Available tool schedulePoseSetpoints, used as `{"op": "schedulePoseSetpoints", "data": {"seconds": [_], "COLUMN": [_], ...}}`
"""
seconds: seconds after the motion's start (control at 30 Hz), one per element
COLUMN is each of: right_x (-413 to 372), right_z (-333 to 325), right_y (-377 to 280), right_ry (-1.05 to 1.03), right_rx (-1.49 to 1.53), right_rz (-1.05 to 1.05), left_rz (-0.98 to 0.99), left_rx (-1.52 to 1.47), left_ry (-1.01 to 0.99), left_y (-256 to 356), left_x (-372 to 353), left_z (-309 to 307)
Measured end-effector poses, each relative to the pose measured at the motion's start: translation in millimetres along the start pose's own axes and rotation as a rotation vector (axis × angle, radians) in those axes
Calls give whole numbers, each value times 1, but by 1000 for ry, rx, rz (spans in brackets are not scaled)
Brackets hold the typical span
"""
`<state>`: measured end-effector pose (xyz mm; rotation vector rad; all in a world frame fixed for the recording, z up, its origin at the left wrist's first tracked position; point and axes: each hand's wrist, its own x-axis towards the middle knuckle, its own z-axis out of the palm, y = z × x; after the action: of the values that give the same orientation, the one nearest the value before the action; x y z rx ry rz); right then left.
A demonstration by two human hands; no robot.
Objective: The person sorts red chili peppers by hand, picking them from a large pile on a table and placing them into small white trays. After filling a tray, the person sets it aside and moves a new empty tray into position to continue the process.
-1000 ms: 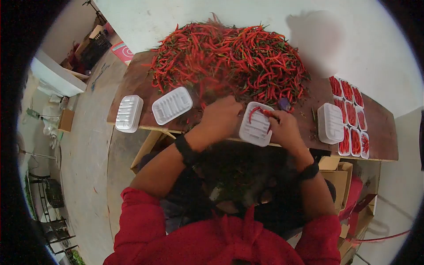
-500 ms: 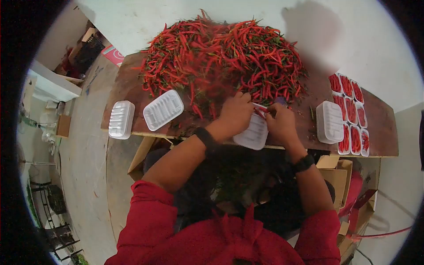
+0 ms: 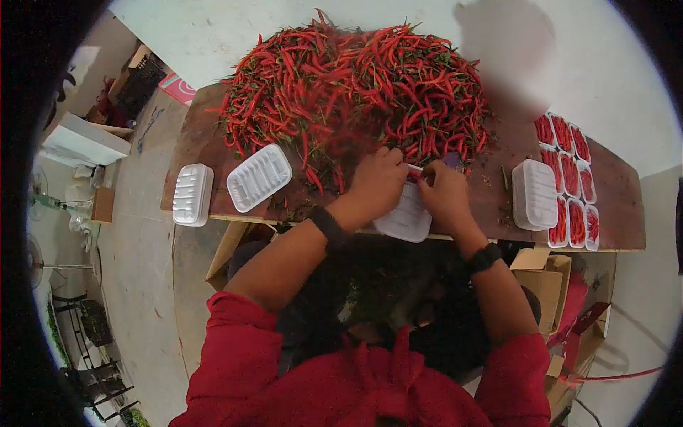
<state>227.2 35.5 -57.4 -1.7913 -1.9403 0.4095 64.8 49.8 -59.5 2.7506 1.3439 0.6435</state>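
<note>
A white plastic tray (image 3: 403,219) lies at the table's near edge, under and between my hands. My left hand (image 3: 379,182) is at its left side with curled fingers; what they grip, if anything, is hidden. My right hand (image 3: 446,195) pinches a red chili pepper (image 3: 415,173) over the tray's far end. Just beyond both hands rises a large heap of red chili peppers (image 3: 420,92) with green stems. Something purple (image 3: 452,160) shows behind my right fingers, too covered to name.
Left of the heap are a single white tray (image 3: 259,178) and a stack of trays (image 3: 193,195). Another tray stack (image 3: 534,195) stands on the right, beside several chili-filled trays (image 3: 569,174). Cardboard boxes (image 3: 538,288) sit under the wooden table (image 3: 617,206).
Both hands stay over the tray, with small finger movements. The right fingers have shifted slightly left, closer to the left hand, and less of the chili pepper shows. The view has moved slightly.
</note>
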Motion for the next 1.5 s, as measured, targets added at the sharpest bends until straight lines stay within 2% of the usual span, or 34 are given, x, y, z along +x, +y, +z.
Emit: {"op": "schedulePoseSetpoints", "data": {"seconds": [0.4,0.67,0.9,1.17,1.5], "right_x": [-5,-7,-8,-5,-4], "right_z": [-9,-5,-6,-12,-22], "right_y": [-14,-11,-17,-20,-11], "right_ry": [-71,5,17,-36,-28], "right_rx": [-130,-194,-233,-210,-124], "right_rz": [55,-90,-120,-97,-47], "left_rz": [-7,-23,-14,28,-47], "left_rx": [-49,-45,-29,-50,-16], "left_ry": [11,13,18,142,24], "left_y": [-1,0,0,0,0], "left_x": [0,-1,2,4,4], "left_z": [-3,-3,2,8,-14]}}
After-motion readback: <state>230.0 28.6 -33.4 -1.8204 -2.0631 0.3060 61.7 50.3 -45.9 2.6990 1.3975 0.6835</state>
